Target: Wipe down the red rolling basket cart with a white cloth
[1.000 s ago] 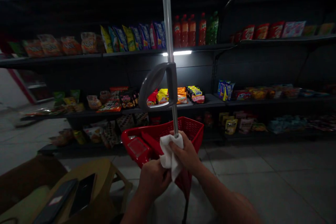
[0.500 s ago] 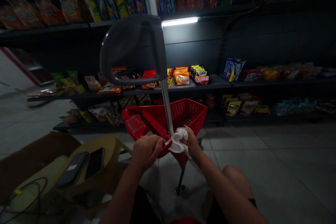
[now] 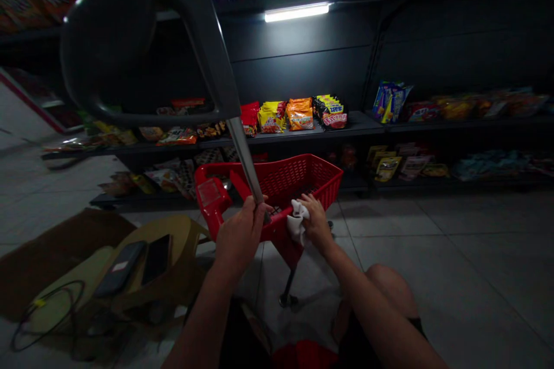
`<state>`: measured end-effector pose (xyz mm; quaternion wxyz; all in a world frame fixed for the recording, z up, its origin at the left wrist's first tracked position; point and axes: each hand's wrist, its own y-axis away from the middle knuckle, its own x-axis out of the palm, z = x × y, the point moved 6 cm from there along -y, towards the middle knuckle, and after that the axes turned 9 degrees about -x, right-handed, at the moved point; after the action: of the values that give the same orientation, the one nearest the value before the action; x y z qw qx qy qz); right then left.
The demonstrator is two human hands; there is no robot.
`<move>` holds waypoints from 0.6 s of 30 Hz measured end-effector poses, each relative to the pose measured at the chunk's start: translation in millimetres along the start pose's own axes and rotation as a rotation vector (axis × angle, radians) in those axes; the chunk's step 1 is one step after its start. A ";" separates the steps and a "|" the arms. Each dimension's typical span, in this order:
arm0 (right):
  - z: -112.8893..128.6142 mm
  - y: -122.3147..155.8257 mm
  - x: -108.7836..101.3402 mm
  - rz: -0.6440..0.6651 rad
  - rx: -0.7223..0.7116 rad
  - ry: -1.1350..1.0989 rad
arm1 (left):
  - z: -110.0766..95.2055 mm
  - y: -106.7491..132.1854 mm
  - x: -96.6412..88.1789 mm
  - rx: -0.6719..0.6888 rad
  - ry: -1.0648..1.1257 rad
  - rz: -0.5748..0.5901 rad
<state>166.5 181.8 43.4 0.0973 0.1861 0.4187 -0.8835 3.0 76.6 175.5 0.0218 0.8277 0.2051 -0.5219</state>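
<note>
A red rolling shopping basket (image 3: pixel 277 176) with perforated sides stands in front of me. Its metal pull rod (image 3: pixel 244 153) rises, leaning left, to a grey loop handle (image 3: pixel 223 69) close to the camera. My left hand (image 3: pixel 242 233) is closed around the rod's lower end, at the basket's near edge. A crumpled white cloth (image 3: pixel 297 222) is gripped in my right hand (image 3: pixel 317 220), pressed against the outer side of the basket just below its rim. The fingertips of that hand reach the rim.
Dark shelves (image 3: pixel 359 124) with bagged snacks (image 3: pixel 300 114) run along behind the basket, lit by a tube lamp (image 3: pixel 296 12). At left, a yellowish stool (image 3: pixel 182 242) carries a phone (image 3: pixel 156 259) and a dark case (image 3: pixel 121 268). A cable (image 3: pixel 71 300) and a cardboard box (image 3: pixel 56 248) lie beside it.
The rod and loop handle have tilted left and nearer. My left hand has shifted from the basket's edge onto the rod's base. My right hand has moved the cloth slightly along the rim.
</note>
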 end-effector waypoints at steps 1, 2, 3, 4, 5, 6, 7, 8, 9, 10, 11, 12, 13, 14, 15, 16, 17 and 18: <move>-2.9 2.4 0.0 -0.079 0.038 0.007 | 3.8 -2.7 -1.3 -0.009 -0.018 -0.011; 0.3 5.4 3.5 -0.145 0.059 0.006 | 7.5 -5.4 -2.1 -0.016 -0.036 -0.022; 8.9 8.6 10.8 -0.190 0.048 0.003 | 11.0 -7.9 -2.4 -0.021 -0.055 -0.033; 20.6 12.0 22.2 -0.196 0.002 0.006 | 13.9 -10.2 -2.2 -0.024 -0.069 -0.042; 32.9 16.3 36.6 -0.165 -0.075 0.020 | 16.4 -12.3 -1.9 -0.025 -0.077 -0.050; 42.7 22.5 52.8 -0.108 -0.169 0.045 | 18.4 -14.1 -1.7 -0.022 -0.079 -0.059; 47.8 31.4 68.9 -0.038 -0.264 0.075 | 20.0 -15.6 -1.8 -0.014 -0.070 -0.064; 46.6 42.8 83.3 0.032 -0.337 0.104 | 21.5 -17.0 -2.2 -0.004 -0.053 -0.068; 39.6 55.8 94.3 0.090 -0.376 0.128 | 23.1 -18.3 -3.1 0.007 -0.034 -0.070; 28.5 69.0 101.4 0.134 -0.379 0.141 | 24.9 -19.5 -4.3 0.017 -0.015 -0.068; 16.4 81.1 104.4 0.160 -0.357 0.143 | 27.1 -20.8 -6.0 0.023 0.000 -0.068; 6.2 90.5 103.5 0.165 -0.320 0.131 | 29.7 -22.2 -7.8 0.026 0.006 -0.069; 0.0 96.0 98.7 0.138 -0.275 0.108 | 32.3 -23.5 -9.5 0.029 0.005 -0.069; -0.9 96.4 90.6 0.078 -0.225 0.079 | 34.7 -24.8 -10.9 0.032 -0.003 -0.071; 3.6 91.8 80.4 -0.009 -0.177 0.049 | 36.9 -25.9 -11.7 0.034 -0.013 -0.073; 13.0 82.4 69.9 -0.110 -0.133 0.020 | 38.8 -26.8 -12.2 0.034 -0.027 -0.080; 26.2 69.0 60.5 -0.210 -0.103 -0.005 | 40.3 -27.4 -12.4 0.031 -0.045 -0.090; 42.1 52.4 54.4 -0.280 -0.098 -0.023 | 41.5 -27.8 -12.2 0.026 -0.067 -0.104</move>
<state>123.7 115.2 8.7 -0.0132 0.1106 0.4822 -0.8690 -47.1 87.8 172.2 -0.0089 0.7983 0.2402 -0.5522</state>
